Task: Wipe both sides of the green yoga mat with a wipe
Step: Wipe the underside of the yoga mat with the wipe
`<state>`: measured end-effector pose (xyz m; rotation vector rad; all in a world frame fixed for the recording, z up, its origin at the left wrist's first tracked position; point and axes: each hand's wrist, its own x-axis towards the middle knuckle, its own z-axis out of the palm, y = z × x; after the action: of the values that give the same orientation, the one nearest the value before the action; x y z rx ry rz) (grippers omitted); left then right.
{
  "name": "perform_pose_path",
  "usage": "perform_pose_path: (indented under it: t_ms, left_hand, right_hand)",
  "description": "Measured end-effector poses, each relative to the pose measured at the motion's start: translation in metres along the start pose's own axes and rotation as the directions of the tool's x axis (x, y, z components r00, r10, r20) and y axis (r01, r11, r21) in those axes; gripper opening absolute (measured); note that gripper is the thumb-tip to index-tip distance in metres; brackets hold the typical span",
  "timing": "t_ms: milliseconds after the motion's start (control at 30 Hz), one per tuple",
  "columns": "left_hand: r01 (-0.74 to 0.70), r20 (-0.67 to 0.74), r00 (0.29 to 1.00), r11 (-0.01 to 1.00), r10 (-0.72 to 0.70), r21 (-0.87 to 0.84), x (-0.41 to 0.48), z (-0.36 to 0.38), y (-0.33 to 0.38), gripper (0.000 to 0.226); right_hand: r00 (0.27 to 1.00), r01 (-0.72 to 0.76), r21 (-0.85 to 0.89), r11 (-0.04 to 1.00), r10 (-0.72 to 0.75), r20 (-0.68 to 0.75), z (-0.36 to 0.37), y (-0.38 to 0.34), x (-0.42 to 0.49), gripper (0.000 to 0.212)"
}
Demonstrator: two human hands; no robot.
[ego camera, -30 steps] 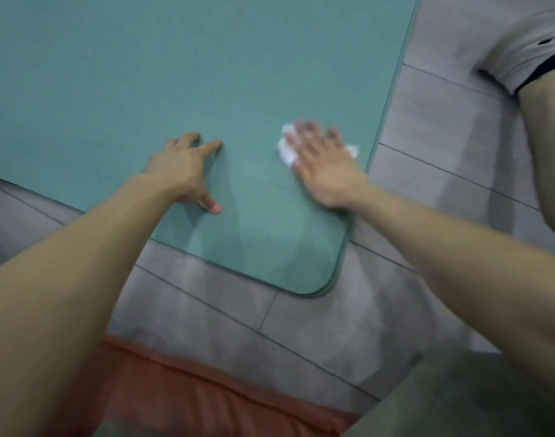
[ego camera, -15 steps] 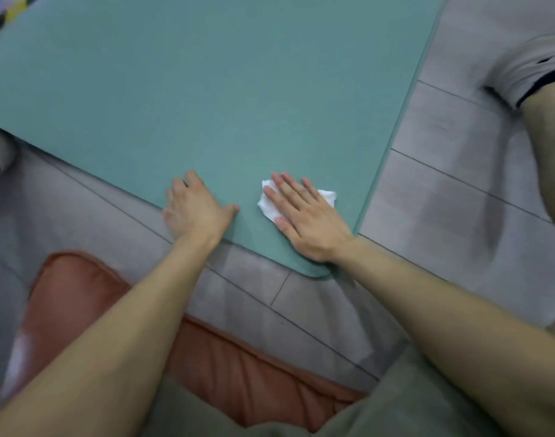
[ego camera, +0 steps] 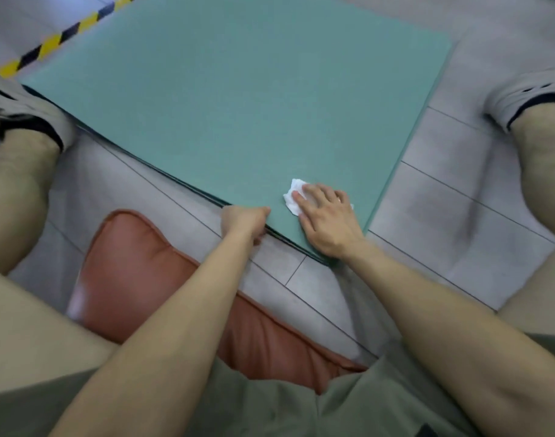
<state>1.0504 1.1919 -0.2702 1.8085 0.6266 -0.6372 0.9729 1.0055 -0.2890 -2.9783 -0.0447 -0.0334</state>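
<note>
Moved back, left hand (ego camera: 243, 220) grips mat (ego camera: 238, 105) edge; flat right hand (ego camera: 328, 222) presses wipe (ego camera: 293, 197)

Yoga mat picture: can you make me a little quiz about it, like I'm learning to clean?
1. True or false: the right hand presses the white wipe flat on the green yoga mat.
2. What does the left hand grip? A: the mat's near edge. B: the wipe. C: nothing.
3. Fill in: the tape beyond the mat has yellow and ____ stripes.
Key: 1 true; 2 A; 3 black.
</note>
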Motion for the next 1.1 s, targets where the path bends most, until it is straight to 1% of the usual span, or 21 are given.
perform_pose_path:
  t_ms: [67,100,167,200,267,300,367,400,433,467,500,567,633,700,767,833,900,933,967,1033,1100]
  left_hand:
    - [0.013,-0.009,1.0,0.991,-0.015,-0.135,0.01,0.011,-0.009,0.066]
    - [0.004,-0.04,0.999,0.984,-0.011,-0.18,0.011,0.014,-0.013,0.067]
    - [-0.016,-0.118,0.993,0.97,-0.013,-0.242,0.018,0.02,-0.022,0.062]
    - [-0.034,-0.148,0.989,0.972,-0.001,-0.231,0.011,0.018,-0.019,0.061]
    - [-0.092,-0.191,0.979,0.985,0.064,-0.144,-0.002,0.004,-0.009,0.059]
    - [-0.121,-0.21,0.972,0.989,0.102,-0.082,-0.006,-0.007,-0.003,0.057]
    - [-0.152,-0.302,0.941,0.988,0.154,0.032,0.003,-0.037,0.013,0.047]
    - [-0.159,-0.367,0.915,0.986,0.168,0.053,0.011,-0.055,0.022,0.043]
    - [-0.166,-0.419,0.891,0.984,0.176,0.06,0.017,-0.074,0.032,0.042]
    - [-0.176,-0.467,0.863,0.982,0.19,0.075,0.023,-0.091,0.04,0.042]
    - [-0.179,-0.503,0.842,0.981,0.195,0.082,0.031,-0.104,0.042,0.041]
    - [-0.174,-0.544,0.816,0.98,0.196,0.093,0.043,-0.118,0.043,0.044]
    - [-0.146,-0.532,0.824,0.98,0.197,0.137,0.052,-0.118,0.036,0.056]
    - [-0.087,-0.482,0.859,0.976,0.174,0.198,0.056,-0.111,0.024,0.078]
    - [-0.042,-0.491,0.855,0.967,0.165,0.251,0.061,-0.108,0.019,0.092]
    - [-0.038,-0.504,0.842,0.952,0.193,0.302,0.06,-0.111,0.019,0.095]
    - [-0.036,-0.465,0.856,0.922,0.227,0.385,0.061,-0.114,0.03,0.095]
    - [-0.039,-0.443,0.854,0.884,0.271,0.466,0.06,-0.114,0.033,0.094]
    - [-0.043,-0.421,0.842,0.82,0.337,0.571,0.059,-0.115,0.036,0.092]
    - [-0.088,-0.33,0.814,0.663,0.478,0.744,0.054,-0.116,0.039,0.081]
    - [-0.196,-0.169,0.839,0.576,0.517,0.794,0.048,-0.118,0.041,0.068]
  right_hand:
    - [0.998,-0.026,0.021,0.999,0.027,-0.057,-0.003,-0.001,0.006,0.043]
    - [0.998,-0.051,0.081,0.995,0.054,-0.038,-0.006,-0.003,0.008,0.039]
    - [0.993,-0.109,0.179,0.978,0.1,0.061,-0.012,-0.007,0.013,0.034]
    - [0.989,-0.133,0.2,0.971,0.116,0.094,-0.015,-0.008,0.015,0.034]
    - [0.984,-0.16,0.222,0.962,0.138,0.112,-0.017,-0.011,0.027,0.035]
    - [0.982,-0.178,0.227,0.958,0.157,0.107,-0.017,-0.013,0.034,0.035]
    - [0.981,-0.196,0.208,0.958,0.189,0.053,-0.015,-0.02,0.05,0.035]
    - [0.986,-0.165,0.197,0.966,0.168,0.003,-0.01,-0.028,0.058,0.036]
    - [0.994,-0.091,0.18,0.979,0.101,-0.046,-0.002,-0.04,0.065,0.037]
    - [0.997,0.017,0.159,0.987,-0.004,-0.081,0.007,-0.054,0.073,0.04]
    - [0.989,0.134,0.153,0.979,-0.123,-0.083,0.016,-0.069,0.08,0.046]
    - [0.95,0.31,0.144,0.94,-0.311,-0.013,0.029,-0.097,0.1,0.059]
    - [0.923,0.379,0.106,0.919,-0.385,0.032,0.037,-0.111,0.124,0.063]
    - [0.918,0.392,0.055,0.918,-0.394,0.032,0.045,-0.118,0.134,0.064]
    - [0.916,0.398,0.053,0.916,-0.4,0.037,0.05,-0.124,0.142,0.065]
    - [0.914,0.398,0.07,0.915,-0.402,0.058,0.051,-0.131,0.142,0.065]
    - [0.908,0.403,0.063,0.913,-0.407,0.099,0.046,-0.129,0.149,0.065]
    - [0.9,0.414,0.064,0.908,-0.419,0.117,0.042,-0.127,0.151,0.065]
    - [0.893,0.428,0.061,0.902,-0.432,0.122,0.039,-0.124,0.15,0.065]
    - [0.892,0.437,0.056,0.898,-0.441,0.1,0.034,-0.121,0.146,0.064]
    - [0.899,0.429,0.067,0.901,-0.433,0.061,0.032,-0.123,0.147,0.064]
